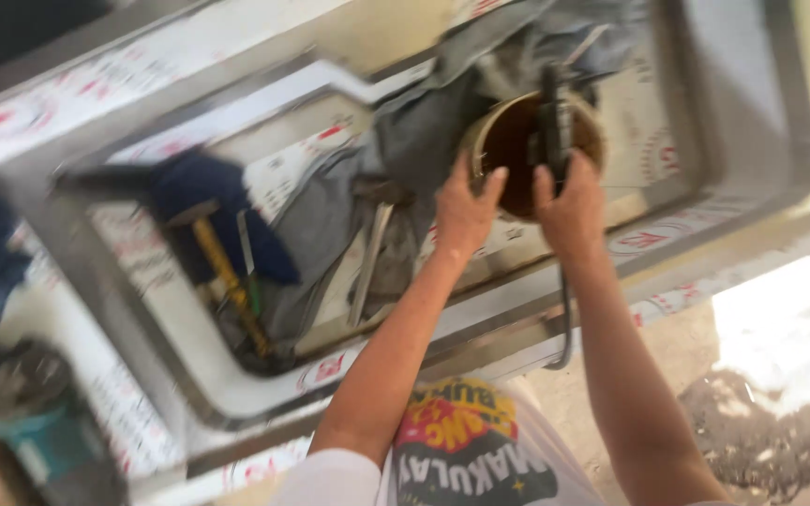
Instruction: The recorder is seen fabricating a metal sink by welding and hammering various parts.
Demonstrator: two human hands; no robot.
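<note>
The left hand (464, 214) grips the rim of the brown tub (517, 155) at the sink's (752, 112) far right, bracing it while the right hand (569, 206) closes around the black tool (553, 122) standing upright inside.

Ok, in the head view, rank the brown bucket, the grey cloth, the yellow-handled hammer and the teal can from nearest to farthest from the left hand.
1. Brown bucket, touching the left hand.
2. Grey cloth, just left of it.
3. Yellow-handled hammer, farther left in the tray.
4. Teal can, far lower left.
</note>
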